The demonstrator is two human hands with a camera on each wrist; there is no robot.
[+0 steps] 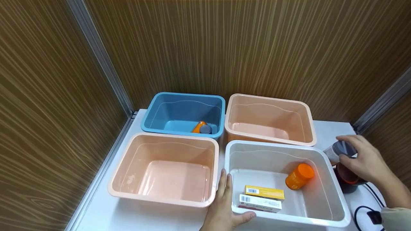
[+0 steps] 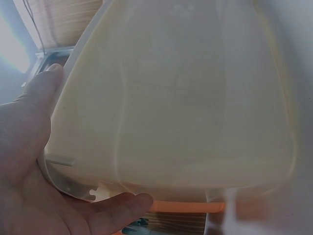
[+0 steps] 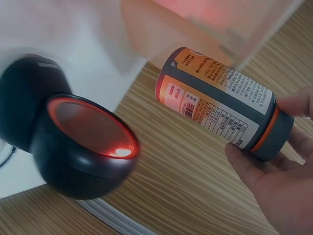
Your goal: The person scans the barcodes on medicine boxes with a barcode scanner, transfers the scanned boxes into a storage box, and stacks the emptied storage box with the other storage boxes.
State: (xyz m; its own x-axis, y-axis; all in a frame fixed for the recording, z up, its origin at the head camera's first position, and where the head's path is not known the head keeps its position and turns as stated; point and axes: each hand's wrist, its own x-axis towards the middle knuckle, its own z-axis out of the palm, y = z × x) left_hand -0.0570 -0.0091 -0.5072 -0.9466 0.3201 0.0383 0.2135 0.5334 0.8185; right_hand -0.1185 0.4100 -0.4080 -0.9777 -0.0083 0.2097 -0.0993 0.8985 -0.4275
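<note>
My right hand point(image 1: 367, 158) grips a dark grey and orange supplement bottle point(image 3: 212, 100) by its lid end. In the right wrist view its printed label with barcode and table faces a black barcode scanner point(image 3: 88, 147), whose round window glows red. In the head view the bottle is tilted above the scanner, right of the white bin point(image 1: 285, 146). My left hand point(image 1: 221, 205) touches that bin's front left corner, fingers straight along its side and thumb by the front rim. Inside the bin are an orange bottle point(image 1: 299, 176), a yellow box point(image 1: 265, 192) and a white box point(image 1: 260, 203).
A blue bin point(image 1: 183, 96) at the back left holds an orange bottle with a grey lid point(image 1: 205, 129). Pink bins stand at back right point(image 1: 269, 99) and front left point(image 1: 163, 202). A black cable point(image 1: 359, 208) lies at the right. Wood-patterned panels point(image 1: 205, 48) enclose the table.
</note>
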